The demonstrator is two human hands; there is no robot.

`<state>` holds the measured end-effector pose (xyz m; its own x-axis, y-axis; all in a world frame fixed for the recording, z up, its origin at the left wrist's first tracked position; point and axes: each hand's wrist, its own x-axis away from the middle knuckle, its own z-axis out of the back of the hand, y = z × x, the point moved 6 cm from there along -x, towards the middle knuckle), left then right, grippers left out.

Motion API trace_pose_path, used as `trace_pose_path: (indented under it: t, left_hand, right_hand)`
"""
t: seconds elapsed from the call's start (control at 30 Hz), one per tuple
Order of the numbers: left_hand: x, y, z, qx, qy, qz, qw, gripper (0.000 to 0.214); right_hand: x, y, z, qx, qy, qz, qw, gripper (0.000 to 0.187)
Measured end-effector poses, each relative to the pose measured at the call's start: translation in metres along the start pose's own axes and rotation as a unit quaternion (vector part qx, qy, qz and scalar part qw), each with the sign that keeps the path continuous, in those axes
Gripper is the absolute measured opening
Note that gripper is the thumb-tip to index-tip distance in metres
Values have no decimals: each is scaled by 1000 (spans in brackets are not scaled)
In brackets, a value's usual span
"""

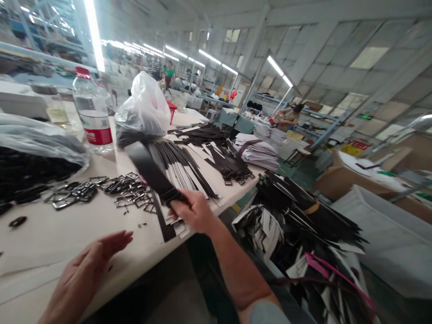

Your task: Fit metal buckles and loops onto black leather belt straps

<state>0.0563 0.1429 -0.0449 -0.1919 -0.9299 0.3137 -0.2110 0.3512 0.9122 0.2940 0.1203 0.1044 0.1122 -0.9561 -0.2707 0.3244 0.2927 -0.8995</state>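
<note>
A black strap (148,170), blurred by motion, slants up and away from my right hand (194,210), whose fingers are wrapped round its near end. Under it lies a row of black and white strips (178,168) on the table (135,243). My left hand (89,267) hovers over the table's front edge with its fingers stretched out and nothing in them. Beyond that hand is a heap of square metal buckles (133,189), with more buckles (76,193) to its left. A few tiny metal pieces (142,224) lie nearer to me.
At the back left stand a water bottle (92,112) and a white plastic bag (143,105). A clear bag of black pieces (37,153) is at far left. Buckled straps (232,168) lie at the table's right end. Bundled strips (300,204) crowd the right side, beside a pale bin (388,234).
</note>
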Motion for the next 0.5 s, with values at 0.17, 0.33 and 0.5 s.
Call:
trace_pose_path:
  t: [0.17, 0.33, 0.5]
  left_hand:
    - [3, -3, 1, -61, -33, -18, 997, 56]
    - [3, -3, 4, -103, -32, -44, 993, 57]
    - [0, -4, 4, -120, -34, -44, 991, 55]
  right_hand:
    - [-16, 34, 120, 151, 138, -111, 972, 38]
    - [-10, 68, 193, 361, 253, -185, 878, 31]
    - [-10, 115, 171, 406, 185, -204, 871, 21]
